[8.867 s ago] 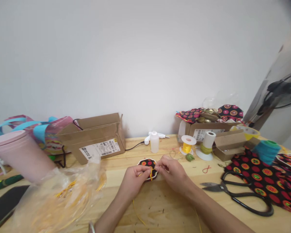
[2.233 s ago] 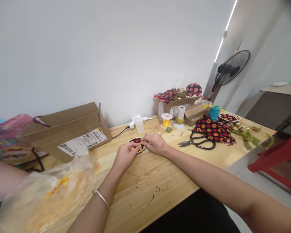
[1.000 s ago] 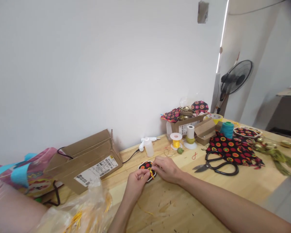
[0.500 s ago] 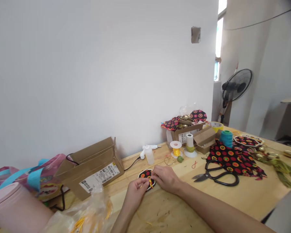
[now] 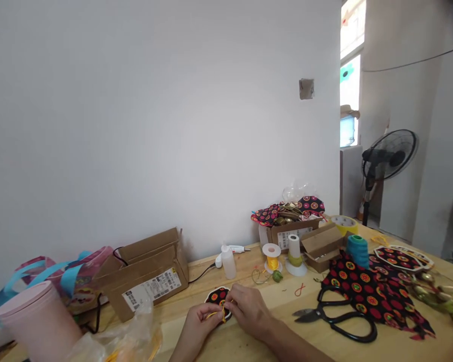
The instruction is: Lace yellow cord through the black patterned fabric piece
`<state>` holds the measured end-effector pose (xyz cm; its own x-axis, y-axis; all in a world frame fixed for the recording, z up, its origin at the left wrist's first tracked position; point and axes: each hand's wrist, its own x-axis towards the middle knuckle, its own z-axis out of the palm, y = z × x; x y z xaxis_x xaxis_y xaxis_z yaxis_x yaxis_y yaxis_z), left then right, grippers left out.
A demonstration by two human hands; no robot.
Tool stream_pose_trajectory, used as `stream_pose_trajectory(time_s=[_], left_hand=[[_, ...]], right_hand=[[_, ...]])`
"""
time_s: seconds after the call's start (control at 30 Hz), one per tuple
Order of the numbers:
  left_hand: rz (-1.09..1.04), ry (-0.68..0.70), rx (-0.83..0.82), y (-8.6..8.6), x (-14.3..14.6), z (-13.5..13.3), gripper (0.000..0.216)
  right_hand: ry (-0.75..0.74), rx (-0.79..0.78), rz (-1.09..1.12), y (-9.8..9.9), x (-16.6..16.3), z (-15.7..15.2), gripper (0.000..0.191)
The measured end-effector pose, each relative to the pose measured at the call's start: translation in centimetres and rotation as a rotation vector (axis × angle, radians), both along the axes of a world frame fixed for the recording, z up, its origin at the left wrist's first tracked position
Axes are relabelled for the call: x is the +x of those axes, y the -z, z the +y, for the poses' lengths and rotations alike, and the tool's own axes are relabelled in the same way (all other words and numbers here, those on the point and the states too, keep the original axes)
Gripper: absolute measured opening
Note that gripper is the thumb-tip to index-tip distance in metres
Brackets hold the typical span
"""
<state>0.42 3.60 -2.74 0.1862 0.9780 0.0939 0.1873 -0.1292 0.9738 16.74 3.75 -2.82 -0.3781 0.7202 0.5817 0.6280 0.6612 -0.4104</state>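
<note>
Yellow cord (image 5: 223,316) already crosses the patterned patch (image 5: 216,295), left of the scissors (image 5: 319,312), but the left hand (image 5: 198,325) pinches it, the work seemingly unfinished; the right hand's (image 5: 251,311) hold I cannot tell.

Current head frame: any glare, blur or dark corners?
Head view: window at upper right nearly blown out, top-right corner dark, wall softly lit. Same view: fan slightly soft, shipping label print unreadable, yellow cord lacking fine detail.

Left hand (image 5: 199,324) and right hand (image 5: 249,309) nearly meet, both pinching.
</note>
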Motion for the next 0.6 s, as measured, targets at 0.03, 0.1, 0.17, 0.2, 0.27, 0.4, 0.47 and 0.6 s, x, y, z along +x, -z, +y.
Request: stream_pose_trajectory(time_s=[0.03,0.1,0.17,0.2,0.27,0.4,0.47,0.6], left_hand=[[-0.001,-0.011,0.004,0.07,0.02,-0.03,0.021],[-0.001,-0.032,0.009,0.22,0.05,-0.13,0.023],[0.002,-0.047,0.018,0.36,0.1,-0.18,0.025],[0.003,-0.052,0.023,0.41,0.13,-0.18,0.025],[0.006,-0.06,0.032,0.47,0.18,-0.13,0.026],[0.015,-0.066,0.022,0.27,0.18,-0.2,0.027],[0.016,-0.042,-0.036,0.02,0.2,-0.4,0.026],[-0.051,-0.07,-0.151,-0.07,0.89,-0.56,0.025]], right_hand=[[-0.004,0.0,0.002,-0.03,0.06,-0.07,0.008],[-0.009,0.0,0.013,-0.07,0.13,-0.2,0.008],[-0.008,0.001,0.027,-0.07,0.14,-0.28,0.009],[-0.006,0.002,0.032,-0.06,0.12,-0.28,0.009],[-0.005,-0.002,0.042,0.02,0.05,-0.2,0.009],[-0.035,-0.064,0.058,0.28,-0.09,0.1,0.005],[-0.036,-0.123,0.058,0.39,-0.14,0.2,0.005],[-0.011,-0.228,0.092,0.63,-0.05,0.44,0.011]])
